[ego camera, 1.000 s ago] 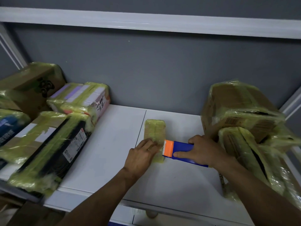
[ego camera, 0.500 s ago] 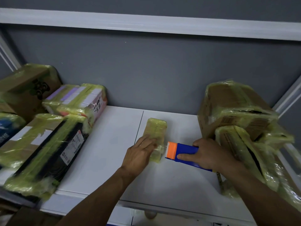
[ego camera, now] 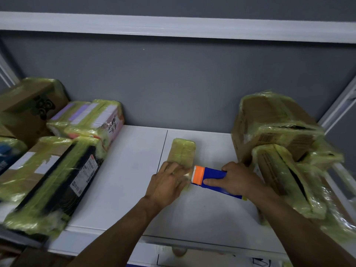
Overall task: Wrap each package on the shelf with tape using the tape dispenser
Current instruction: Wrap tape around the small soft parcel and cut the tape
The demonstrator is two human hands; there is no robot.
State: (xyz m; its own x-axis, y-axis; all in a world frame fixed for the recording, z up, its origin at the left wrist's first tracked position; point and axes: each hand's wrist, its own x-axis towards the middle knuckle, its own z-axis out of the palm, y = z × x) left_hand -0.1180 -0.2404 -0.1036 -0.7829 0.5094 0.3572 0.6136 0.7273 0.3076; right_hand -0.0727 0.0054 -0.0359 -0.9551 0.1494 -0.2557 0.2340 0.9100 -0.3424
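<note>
Since earlier, tape dispenser (ego camera: 213,179) touches small package (ego camera: 182,154), right hand (ego camera: 238,180) gripping.

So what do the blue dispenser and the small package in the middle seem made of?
Blue and orange tape dispenser: apparently smooth, matte plastic, judging by its solid uniform colours. Small flat yellow-green package: glossy translucent tape, with something tan, perhaps cardboard, showing through.

L hand (ego camera: 167,183) flat on small pkg (ego camera: 182,151) | R hand (ego camera: 236,179) grips tape dispenser (ego camera: 209,176), touching pkg | white shelf (ego camera: 119,189)
</note>
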